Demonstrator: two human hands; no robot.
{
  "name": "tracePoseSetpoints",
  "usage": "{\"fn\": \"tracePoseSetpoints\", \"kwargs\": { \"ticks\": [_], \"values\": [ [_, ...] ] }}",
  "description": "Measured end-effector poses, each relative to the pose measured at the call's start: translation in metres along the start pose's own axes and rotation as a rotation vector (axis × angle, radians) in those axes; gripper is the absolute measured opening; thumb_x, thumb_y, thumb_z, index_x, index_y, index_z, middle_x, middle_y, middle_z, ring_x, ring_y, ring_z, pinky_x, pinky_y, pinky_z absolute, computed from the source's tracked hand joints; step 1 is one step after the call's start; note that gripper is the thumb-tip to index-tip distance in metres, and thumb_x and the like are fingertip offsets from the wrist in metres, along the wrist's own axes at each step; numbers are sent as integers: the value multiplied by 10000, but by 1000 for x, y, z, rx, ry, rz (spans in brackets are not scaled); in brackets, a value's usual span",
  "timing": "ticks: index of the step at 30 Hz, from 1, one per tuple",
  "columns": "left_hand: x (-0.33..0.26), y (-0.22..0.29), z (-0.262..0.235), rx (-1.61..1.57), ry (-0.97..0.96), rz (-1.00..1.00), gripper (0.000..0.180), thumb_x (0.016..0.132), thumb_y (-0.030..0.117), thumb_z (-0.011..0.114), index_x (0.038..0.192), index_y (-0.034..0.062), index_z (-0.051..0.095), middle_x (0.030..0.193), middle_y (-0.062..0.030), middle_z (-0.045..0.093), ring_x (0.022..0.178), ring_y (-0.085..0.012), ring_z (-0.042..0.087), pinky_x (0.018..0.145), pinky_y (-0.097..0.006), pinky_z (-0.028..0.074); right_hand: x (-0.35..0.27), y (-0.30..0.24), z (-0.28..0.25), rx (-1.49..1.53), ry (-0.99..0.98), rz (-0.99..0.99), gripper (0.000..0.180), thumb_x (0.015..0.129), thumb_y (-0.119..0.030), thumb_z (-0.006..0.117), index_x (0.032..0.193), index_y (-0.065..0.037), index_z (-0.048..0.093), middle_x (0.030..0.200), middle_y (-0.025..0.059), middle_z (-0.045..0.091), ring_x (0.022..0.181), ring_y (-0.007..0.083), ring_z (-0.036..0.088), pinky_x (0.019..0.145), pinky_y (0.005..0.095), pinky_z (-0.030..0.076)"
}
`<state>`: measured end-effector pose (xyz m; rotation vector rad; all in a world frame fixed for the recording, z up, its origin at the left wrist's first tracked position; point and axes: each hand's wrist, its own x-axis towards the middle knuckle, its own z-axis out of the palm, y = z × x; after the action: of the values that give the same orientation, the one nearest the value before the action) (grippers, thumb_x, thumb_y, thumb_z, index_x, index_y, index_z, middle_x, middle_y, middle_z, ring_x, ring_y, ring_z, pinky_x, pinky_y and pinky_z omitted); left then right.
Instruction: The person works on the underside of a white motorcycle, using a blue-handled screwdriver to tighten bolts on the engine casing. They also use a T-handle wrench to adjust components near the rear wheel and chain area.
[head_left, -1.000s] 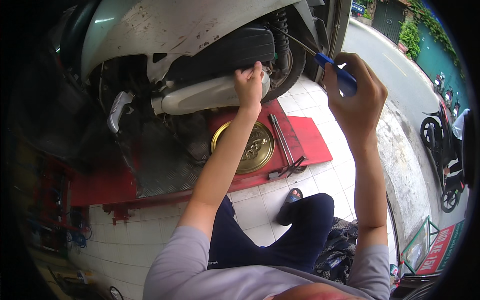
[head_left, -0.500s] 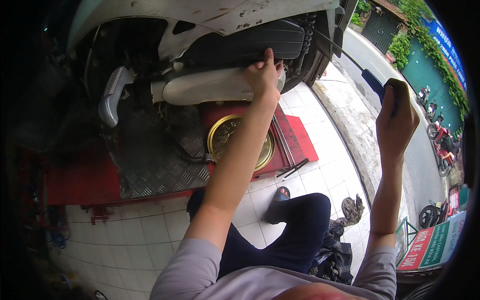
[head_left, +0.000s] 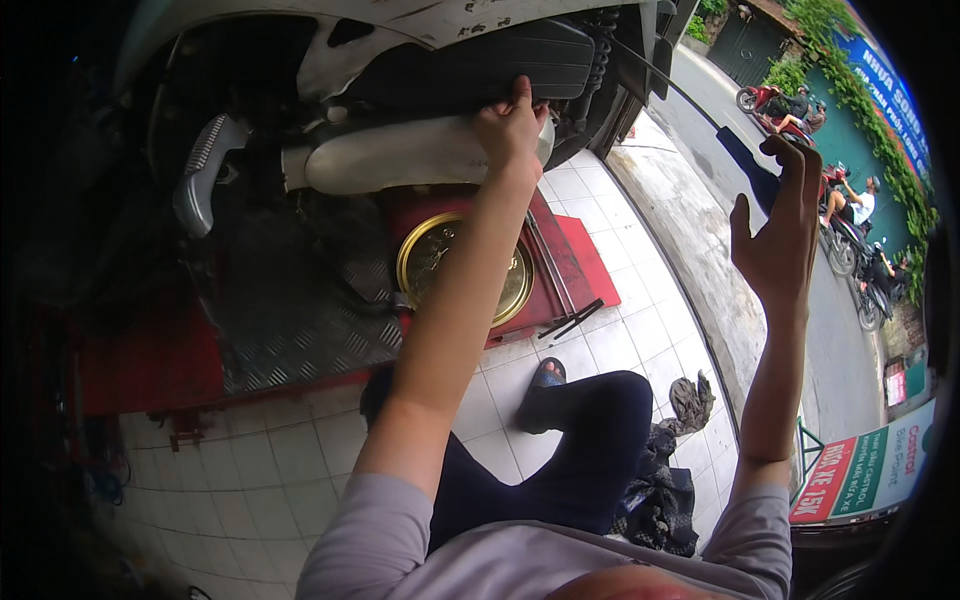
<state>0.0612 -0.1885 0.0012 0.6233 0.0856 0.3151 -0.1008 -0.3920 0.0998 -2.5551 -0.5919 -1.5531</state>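
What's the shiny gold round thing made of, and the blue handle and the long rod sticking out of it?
Gold round thing: probably polished metal; its rim gleams brightly, though shiny plastic could look similar.
Blue handle: likely plastic, from its even, solid colour; its finish is hard to tell.
Long rod: probably dull steel, being thin, straight and greyish.

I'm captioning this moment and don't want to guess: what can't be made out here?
All in the head view:
- Screwdriver tip: lost in shadow near the coil spring.
- Screwdriver's handle end: hidden by the right hand.
- Left hand: some fingertips hidden behind the hand itself.
- Round gold tray: middle covered by the left forearm.
- Scooter: cut off by the upper edge.
- Street riders: too small for detail.
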Motion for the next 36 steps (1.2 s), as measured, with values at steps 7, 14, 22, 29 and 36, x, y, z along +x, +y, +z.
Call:
{"fn": "tracePoseSetpoints", "kwargs": {
  "ticks": [7,14,22,29,36],
  "values": [
    [1,-1,0,-30,-6,40,295,917,150,633,752,-26,463,922,-126,554,794,-198,603,787,-329,611,2,14,-3,27,76,-4,254,789,15,676,1023,-39,591,979,153,611,845,304,648,678,343,532],
    [0,6,-5,87,-23,0,276,916,173,637,838,-76,547,934,-142,608,816,-211,651,734,-281,611,-3,11,-10,55,82,-144,412,784,77,631,1140,-48,465,1089,166,520,872,337,641,675,418,522],
    [-37,-5,8,-55,-202,-214,274,969,262,554,989,-11,568,942,-134,632,881,-221,659,814,-312,559,-4,17,3,-22,99,82,109,911,-142,598,920,-37,570,684,160,616,619,347,634,543,398,494],
    [-114,-28,87,-353,-781,-435,139,945,104,557,991,-18,605,1027,-150,647,1032,-249,626,975,-383,507,-2,27,-3,-158,-159,173,201,953,-203,530,895,-40,633,587,152,586,536,343,607,518,419,474],
    [-110,-18,89,-275,-651,-379,230,881,204,677,969,-1,625,943,-123,665,916,-223,667,890,-323,560,-4,-7,-23,194,105,-82,287,734,56,692,998,-27,615,986,121,607,822,280,652,641,334,524]
  ]
}}
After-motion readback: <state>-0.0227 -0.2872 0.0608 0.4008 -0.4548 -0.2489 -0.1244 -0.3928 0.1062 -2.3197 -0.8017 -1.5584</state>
